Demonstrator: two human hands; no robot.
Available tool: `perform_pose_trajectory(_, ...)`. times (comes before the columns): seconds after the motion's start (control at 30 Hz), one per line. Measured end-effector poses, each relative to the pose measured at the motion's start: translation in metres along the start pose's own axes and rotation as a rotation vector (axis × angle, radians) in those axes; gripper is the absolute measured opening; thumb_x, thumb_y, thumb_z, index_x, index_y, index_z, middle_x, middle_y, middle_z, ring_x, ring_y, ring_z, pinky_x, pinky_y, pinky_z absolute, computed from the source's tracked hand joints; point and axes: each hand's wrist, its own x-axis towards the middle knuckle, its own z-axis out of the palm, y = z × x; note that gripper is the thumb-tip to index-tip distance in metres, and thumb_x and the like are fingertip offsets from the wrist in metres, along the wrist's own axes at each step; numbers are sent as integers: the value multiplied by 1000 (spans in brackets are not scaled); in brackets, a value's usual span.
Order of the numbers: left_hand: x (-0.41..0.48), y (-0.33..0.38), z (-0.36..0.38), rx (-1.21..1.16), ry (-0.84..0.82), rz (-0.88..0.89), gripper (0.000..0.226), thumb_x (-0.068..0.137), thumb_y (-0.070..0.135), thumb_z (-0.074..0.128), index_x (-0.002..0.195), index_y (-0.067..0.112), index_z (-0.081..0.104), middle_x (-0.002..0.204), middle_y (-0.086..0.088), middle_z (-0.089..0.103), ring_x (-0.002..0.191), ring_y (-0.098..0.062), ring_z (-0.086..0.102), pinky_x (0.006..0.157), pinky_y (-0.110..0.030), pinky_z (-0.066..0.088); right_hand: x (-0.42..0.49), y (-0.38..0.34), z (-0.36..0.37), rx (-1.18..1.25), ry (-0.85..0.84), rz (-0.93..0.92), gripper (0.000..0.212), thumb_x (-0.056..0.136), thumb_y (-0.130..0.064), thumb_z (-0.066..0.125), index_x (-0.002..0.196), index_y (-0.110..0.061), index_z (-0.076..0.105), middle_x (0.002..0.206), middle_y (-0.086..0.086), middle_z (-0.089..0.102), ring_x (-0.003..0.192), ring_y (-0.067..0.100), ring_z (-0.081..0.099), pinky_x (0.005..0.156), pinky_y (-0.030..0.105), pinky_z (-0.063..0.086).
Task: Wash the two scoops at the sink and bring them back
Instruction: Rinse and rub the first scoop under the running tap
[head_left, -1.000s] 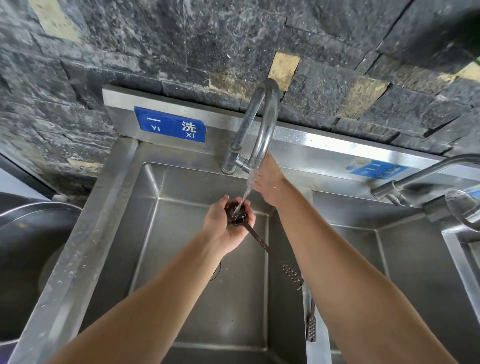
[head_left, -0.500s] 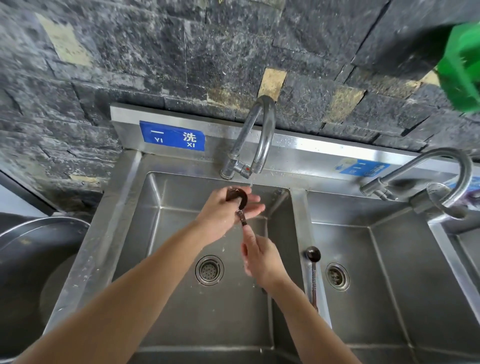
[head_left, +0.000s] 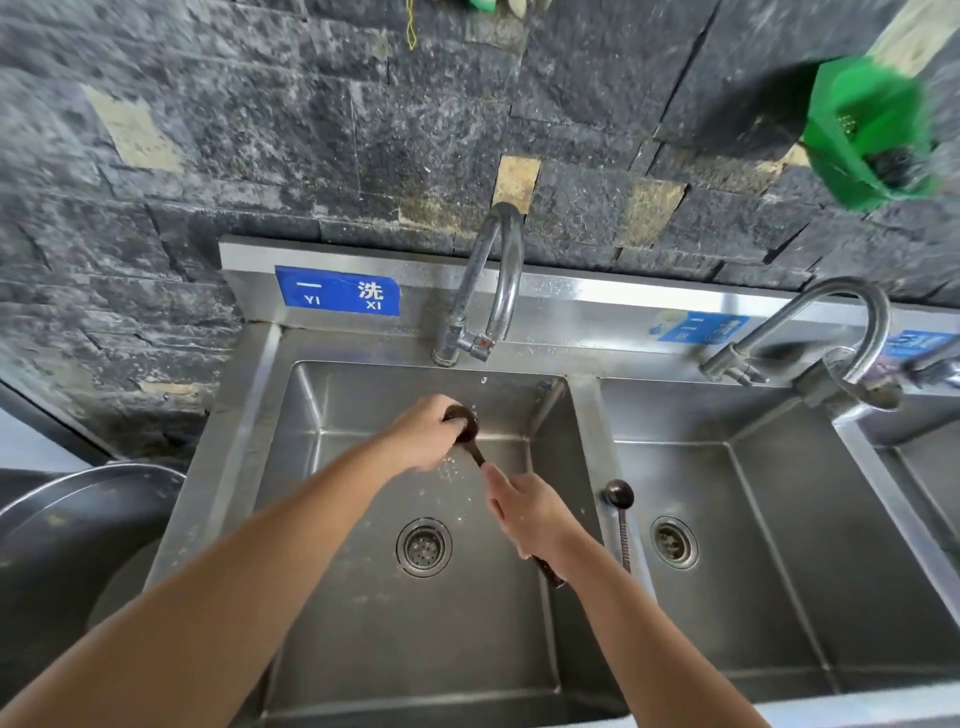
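A dark brown long-handled scoop (head_left: 470, 435) is held over the left basin of the steel sink (head_left: 587, 410). My left hand (head_left: 427, 432) wraps around its bowl from the left. My right hand (head_left: 530, 512) grips its handle lower down, and the handle's end sticks out below that hand. A second dark scoop (head_left: 619, 496) lies on the divider between the left and middle basins, bowl away from me. The tap (head_left: 498, 280) above the left basin shows only a drip, no stream.
The left basin's drain (head_left: 423, 546) lies below my hands. The middle basin has its own drain (head_left: 674, 540) and tap (head_left: 831, 332). A green container (head_left: 872, 130) hangs on the stone wall at upper right. A large metal basin (head_left: 78, 519) stands left of the sink.
My right hand left the tap and took hold of the scoop's handle. The water stream stopped. My left hand now covers the bowl, and the view has tilted up and pulled back.
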Motion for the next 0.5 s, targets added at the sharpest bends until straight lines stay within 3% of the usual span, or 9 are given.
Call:
perform_pose_trajectory(0.03, 2, 0, -7, 267, 10, 87, 27, 98, 22, 49, 79, 10, 62, 66, -11, 61, 54, -25, 53, 45, -27, 34, -1, 6, 3, -5, 17, -9, 56, 100, -50, 35, 53, -20, 42, 43, -8, 39, 34, 9, 38, 47, 22, 40)
perform_pose_trajectory(0.1, 1, 6, -12, 434, 65, 193, 38, 98, 34, 51, 79, 3, 63, 65, -15, 65, 55, -28, 59, 53, -33, 43, 1, 9, 11, 81, 42, -76, 50, 103, -41, 34, 60, -18, 47, 49, -5, 43, 44, 12, 40, 60, 30, 40)
perform_pose_trajectory(0.2, -10, 18, -3, 171, 123, 202, 31, 92, 35, 61, 76, 9, 64, 63, -8, 66, 53, -20, 56, 49, -29, 41, 4, 4, 13, 302, 28, -132, 36, 106, -28, 36, 85, -14, 62, 65, 1, 58, 60, 16, 53, 68, 30, 45)
perform_pose_trajectory(0.27, -18, 21, 3, -109, 0, 152, 10, 89, 24, 67, 82, 17, 66, 58, 5, 62, 49, -11, 52, 45, -21, 41, 5, 0, 12, 478, -4, -191, 27, 106, -17, 39, 96, -11, 63, 81, 8, 65, 78, 23, 65, 84, 36, 57)
perform_pose_trajectory(0.3, -22, 24, 4, -167, -55, 171, 2, 88, 20, 68, 88, 18, 68, 55, 8, 60, 45, -9, 50, 44, -19, 41, 6, -2, 10, 532, -18, -225, 24, 105, -13, 41, 97, -9, 63, 88, 12, 67, 87, 26, 68, 91, 42, 57)
perform_pose_trajectory(0.37, -29, 30, -1, -145, -74, 237, 12, 87, 14, 69, 99, 14, 69, 55, 1, 62, 44, -12, 51, 46, -22, 44, 8, -7, 5, 545, -10, -305, 21, 104, -7, 44, 97, -2, 64, 96, 15, 68, 97, 27, 67, 98, 46, 55)
perform_pose_trajectory(0.43, -35, 37, -7, -171, -74, 279, 14, 88, 10, 69, 101, 11, 69, 63, -5, 68, 51, -16, 60, 50, -25, 49, 11, -12, -2, 502, 57, -413, 16, 100, -1, 51, 93, 4, 65, 89, 4, 71, 91, 19, 66, 95, 44, 56)
perform_pose_trajectory(0.5, -40, 44, -11, -220, -48, 318, 11, 88, 10, 70, 99, 12, 69, 70, -7, 74, 57, -16, 68, 52, -23, 53, 10, -16, -8, 474, 125, -519, 14, 95, 6, 56, 85, 1, 65, 77, -13, 71, 79, 3, 65, 82, 27, 55)
